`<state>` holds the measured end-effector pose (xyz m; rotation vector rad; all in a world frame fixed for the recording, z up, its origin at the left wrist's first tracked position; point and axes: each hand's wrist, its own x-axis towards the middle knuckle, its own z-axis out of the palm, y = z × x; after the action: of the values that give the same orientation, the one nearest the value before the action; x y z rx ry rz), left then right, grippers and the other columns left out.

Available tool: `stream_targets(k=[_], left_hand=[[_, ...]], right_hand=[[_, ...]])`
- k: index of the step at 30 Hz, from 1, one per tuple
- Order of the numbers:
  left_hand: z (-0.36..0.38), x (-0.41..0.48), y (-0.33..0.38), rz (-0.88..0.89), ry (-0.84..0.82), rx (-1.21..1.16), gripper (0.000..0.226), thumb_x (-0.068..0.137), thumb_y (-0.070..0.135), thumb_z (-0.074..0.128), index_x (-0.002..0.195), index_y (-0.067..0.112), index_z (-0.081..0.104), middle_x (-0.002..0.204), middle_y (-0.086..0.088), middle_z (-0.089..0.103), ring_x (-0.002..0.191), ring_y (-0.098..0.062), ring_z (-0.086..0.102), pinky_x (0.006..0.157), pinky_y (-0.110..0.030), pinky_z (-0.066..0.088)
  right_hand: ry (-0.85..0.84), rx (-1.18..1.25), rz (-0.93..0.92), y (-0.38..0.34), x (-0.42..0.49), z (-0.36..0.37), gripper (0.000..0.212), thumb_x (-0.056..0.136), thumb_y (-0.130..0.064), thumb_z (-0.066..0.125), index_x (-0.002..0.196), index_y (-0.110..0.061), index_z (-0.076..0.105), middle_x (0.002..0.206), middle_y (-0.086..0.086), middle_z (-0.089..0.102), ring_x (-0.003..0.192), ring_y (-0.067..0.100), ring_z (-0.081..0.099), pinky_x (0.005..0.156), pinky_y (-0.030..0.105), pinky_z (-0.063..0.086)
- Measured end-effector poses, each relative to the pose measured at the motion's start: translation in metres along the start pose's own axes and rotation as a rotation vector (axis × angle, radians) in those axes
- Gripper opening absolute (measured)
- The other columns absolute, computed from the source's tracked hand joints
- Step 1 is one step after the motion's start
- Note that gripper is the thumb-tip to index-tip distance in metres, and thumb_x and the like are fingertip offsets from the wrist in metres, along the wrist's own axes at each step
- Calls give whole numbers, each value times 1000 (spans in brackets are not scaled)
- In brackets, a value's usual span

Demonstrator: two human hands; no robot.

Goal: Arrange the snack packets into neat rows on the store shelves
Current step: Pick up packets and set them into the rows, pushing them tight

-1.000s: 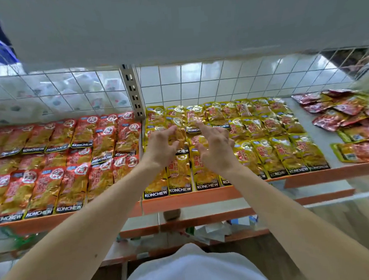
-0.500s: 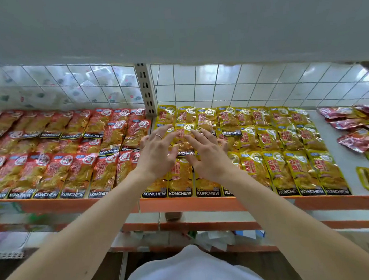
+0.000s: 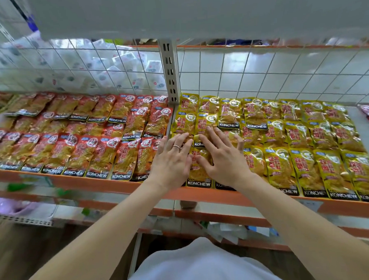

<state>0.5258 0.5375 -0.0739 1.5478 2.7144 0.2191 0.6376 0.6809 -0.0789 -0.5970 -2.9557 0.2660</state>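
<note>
Head view: left hand [image 3: 171, 159] and right hand [image 3: 223, 159], curled a second ago, now press flat, straight-fingered, gripping nothing, on yellow packets [image 3: 200, 175] mid-frame, so that column seems nearly tidy.

Shop aisle. Orange-edged shelf [image 3: 109, 184] stocked with rows of identical red packets [image 3: 98, 153] and yellow packets [image 3: 303, 138]; wire-grid back [image 3: 261, 76]; slotted upright [image 3: 170, 72].

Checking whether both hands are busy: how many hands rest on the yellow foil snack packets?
2. The left hand lies flat on the leftmost column of yellow foil snack packets, beside the red foil packets; the right hand lies flat just right of it.
</note>
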Motion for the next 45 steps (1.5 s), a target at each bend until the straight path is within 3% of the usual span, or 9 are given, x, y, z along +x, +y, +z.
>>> stream_targets(k=[5,15,25,30,45], left_hand=[[1,-2,1,-14,36,-56,52,105,35,35,154,17,35,162,1,28,149,-20,21,123,-40,7],[0,-8,2,-38,182,-107,47,93,34,49,132,11,60,139,-4,58,133,-23,48,120,-43,23],[-5,-5,4,-97,160,-121,53,84,24,41,132,10,58,142,-5,55,135,-26,44,119,-45,23],[-3,-5,5,-140,167,-92,55,78,27,48,129,7,60,140,-7,56,133,-27,47,120,-45,23],[-1,-6,1,-101,207,-142,56,79,28,48,129,6,62,142,-8,57,134,-27,48,120,-46,26]], right_hand=[[37,-42,-3,-1,-4,4,71,94,-64,19,154,-29,34,165,2,22,152,21,22,113,56,17],[8,-101,-15,0,-5,3,83,89,-75,18,157,-27,26,166,2,15,153,21,14,115,55,18],[3,-123,-50,3,-5,5,87,88,-76,20,158,-26,21,167,3,11,154,22,9,115,54,16],[-19,-159,-43,1,-5,2,89,87,-75,14,159,-24,16,168,3,7,154,22,7,116,53,12],[15,-163,-38,-3,-6,0,88,87,-77,18,156,-23,29,166,4,19,152,24,19,117,52,15]])
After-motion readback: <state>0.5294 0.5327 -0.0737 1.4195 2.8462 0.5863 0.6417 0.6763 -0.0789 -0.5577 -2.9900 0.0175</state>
